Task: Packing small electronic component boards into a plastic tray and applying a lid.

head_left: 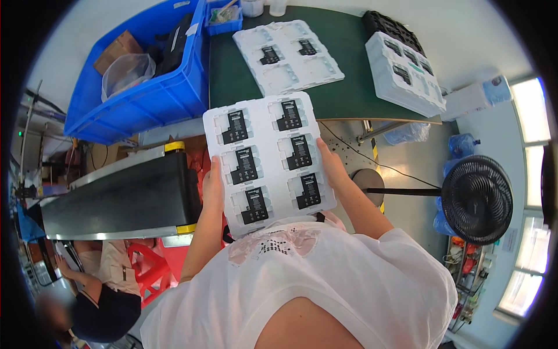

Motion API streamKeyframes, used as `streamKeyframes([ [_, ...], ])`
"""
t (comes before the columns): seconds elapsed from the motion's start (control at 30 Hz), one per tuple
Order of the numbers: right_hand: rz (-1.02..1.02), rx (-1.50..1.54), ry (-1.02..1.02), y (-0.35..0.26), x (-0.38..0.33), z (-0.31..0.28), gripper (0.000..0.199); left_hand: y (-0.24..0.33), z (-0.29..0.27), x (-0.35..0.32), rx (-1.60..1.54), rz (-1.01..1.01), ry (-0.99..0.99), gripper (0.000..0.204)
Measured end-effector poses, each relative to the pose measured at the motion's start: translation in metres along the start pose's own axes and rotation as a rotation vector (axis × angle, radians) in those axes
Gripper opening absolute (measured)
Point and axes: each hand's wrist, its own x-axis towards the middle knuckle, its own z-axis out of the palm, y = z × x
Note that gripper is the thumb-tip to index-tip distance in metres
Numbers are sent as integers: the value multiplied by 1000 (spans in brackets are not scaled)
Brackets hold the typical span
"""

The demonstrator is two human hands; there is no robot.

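Note:
I hold a white moulded tray (pixel 268 148) in front of my chest, tilted toward me. Each of its pockets holds a flat black rectangular part, in two columns. My left hand (pixel 212 185) grips the tray's left edge with the thumb on top. My right hand (pixel 332 166) grips the right edge the same way. Beyond it, on the green table (pixel 343 64), lies another white tray (pixel 288 55) with two black parts in it.
A stack of white trays (pixel 405 72) on black ones stands at the table's right. A blue bin (pixel 145 70) with a bag and boxes sits at the left, over a black conveyor belt (pixel 116 200). A black fan (pixel 476 199) stands at the right. Another person (pixel 99 296) sits lower left.

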Motion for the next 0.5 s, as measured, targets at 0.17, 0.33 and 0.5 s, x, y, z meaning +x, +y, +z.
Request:
streamKeyframes([
  [0.17, 113, -412, -268, -35, -8, -14, 78, 14, 2, 4, 77, -52, 17, 63],
  [0.33, -57, -995, -325, -129, 52, -42, 71, 9, -9, 9, 14, -102, 1, 66],
  [0.5, -755, -997, 395, -191, 148, -26, 59, -3, -10, 7, 145, -71, 106, 67],
])
